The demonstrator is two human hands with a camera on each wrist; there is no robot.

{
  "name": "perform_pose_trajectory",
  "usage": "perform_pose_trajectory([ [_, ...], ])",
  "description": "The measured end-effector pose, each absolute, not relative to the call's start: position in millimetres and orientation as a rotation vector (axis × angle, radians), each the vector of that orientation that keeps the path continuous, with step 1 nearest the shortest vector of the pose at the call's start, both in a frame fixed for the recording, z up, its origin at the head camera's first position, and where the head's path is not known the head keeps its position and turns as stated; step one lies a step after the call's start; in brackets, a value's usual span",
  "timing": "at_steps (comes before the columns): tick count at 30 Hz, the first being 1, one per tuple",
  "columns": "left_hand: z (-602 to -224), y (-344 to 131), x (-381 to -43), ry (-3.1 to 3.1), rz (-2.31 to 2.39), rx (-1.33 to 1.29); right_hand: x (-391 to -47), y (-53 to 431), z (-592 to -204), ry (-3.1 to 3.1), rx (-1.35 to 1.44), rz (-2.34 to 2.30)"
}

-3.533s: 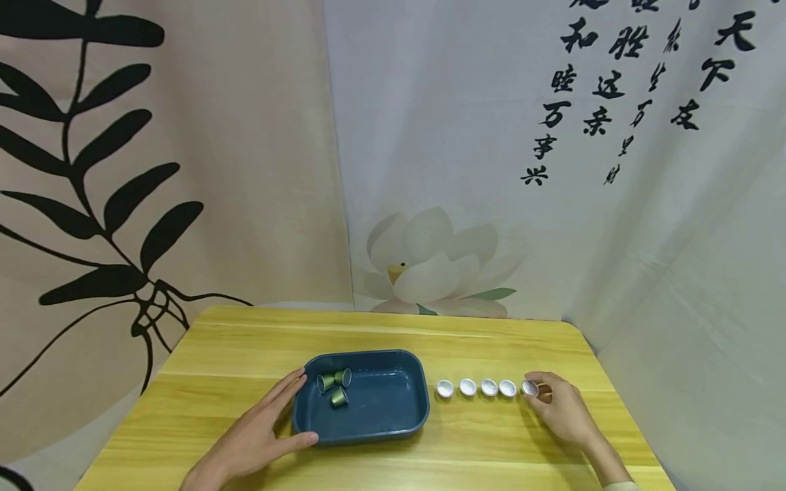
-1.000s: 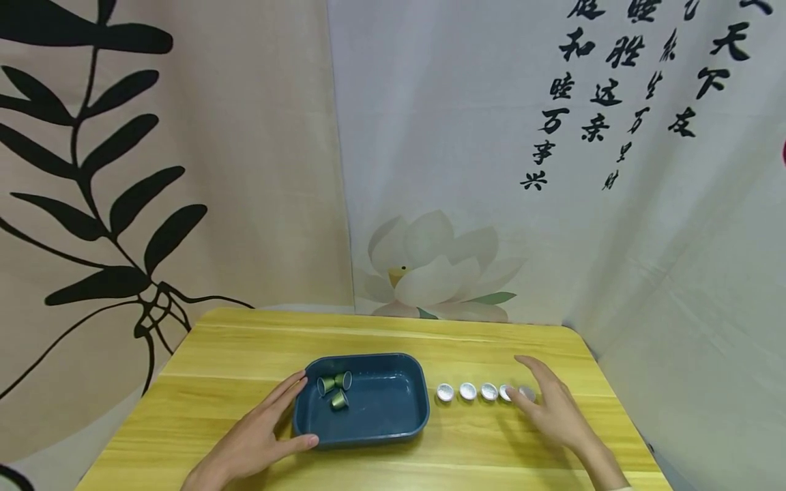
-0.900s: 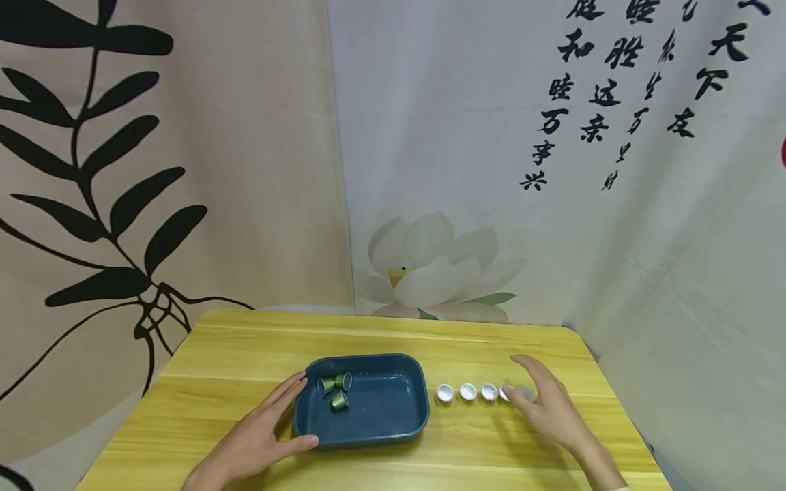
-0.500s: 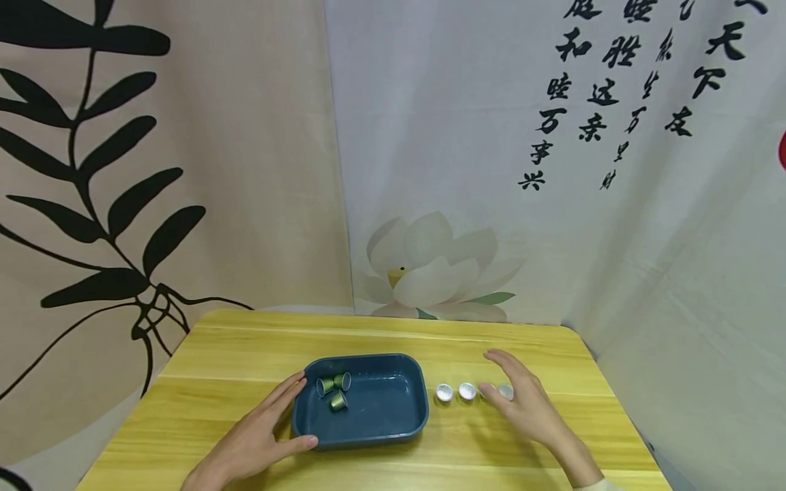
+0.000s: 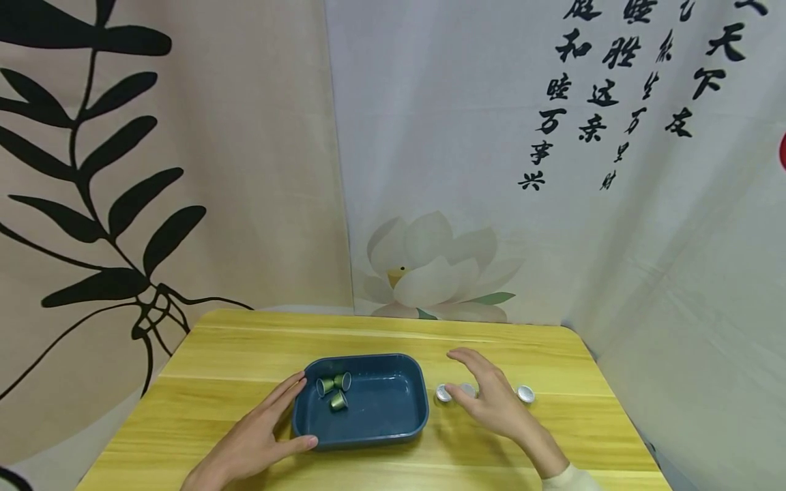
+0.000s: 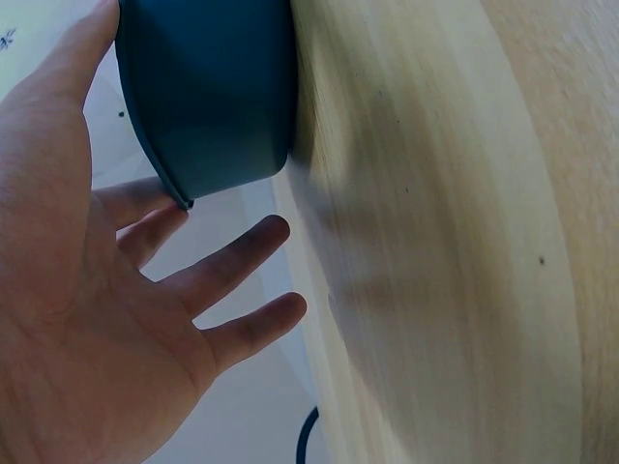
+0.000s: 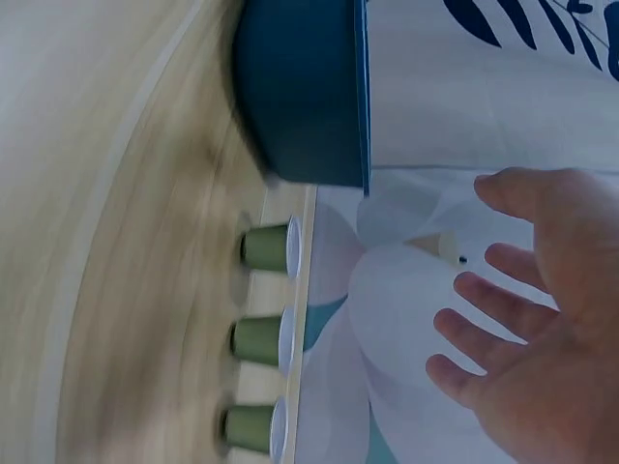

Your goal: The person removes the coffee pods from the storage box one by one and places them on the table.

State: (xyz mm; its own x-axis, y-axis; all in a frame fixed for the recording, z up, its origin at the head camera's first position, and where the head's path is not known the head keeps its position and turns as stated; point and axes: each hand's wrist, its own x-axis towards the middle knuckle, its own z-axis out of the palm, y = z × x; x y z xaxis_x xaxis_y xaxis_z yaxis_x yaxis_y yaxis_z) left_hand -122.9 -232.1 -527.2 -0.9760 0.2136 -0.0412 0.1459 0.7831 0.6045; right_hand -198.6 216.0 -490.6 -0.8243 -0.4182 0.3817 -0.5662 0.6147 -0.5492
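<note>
My left hand point(image 5: 252, 436) rests at the left end of a dark blue rectangular tray point(image 5: 383, 406), thumb and fingertips at its rim. In the left wrist view the fingers point(image 6: 227, 266) are spread, and some touch the tray's outer side. Several small green coffee capsules stand in a row to the tray's right, silver tops up; the rightmost capsule point(image 5: 525, 394) shows fully. Over the row hovers my right hand point(image 5: 491, 402), fingers apart and holding nothing, partly hiding the other capsules. The right wrist view shows a capsule point(image 7: 266, 248) nearest the tray and two more.
Three green capsules point(image 5: 339, 401) lie in the tray's left part. The wooden table point(image 5: 245, 341) ends at a back edge before a hanging cloth point(image 5: 430, 136) printed with a lotus and black characters. A dark curved object point(image 5: 13, 477) shows at lower left.
My right hand pinched the rightmost capsule 3.5 s ago, then let go and moved left along the row toward the tray, fingers spread. The left hand and tray stay put.
</note>
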Motion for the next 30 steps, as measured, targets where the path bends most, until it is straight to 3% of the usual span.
perform_pose_trajectory([
  [17, -528.4, -232.7, -122.8, 2.856, 0.954, 0.275, -203.1, 160.5, -488.8, -2.711, 1.117, 1.113],
  [30, -528.8, -232.1, -123.4, 2.874, 0.945, 0.282, -207.4, 121.5, -488.2, -2.921, 1.303, 0.931],
])
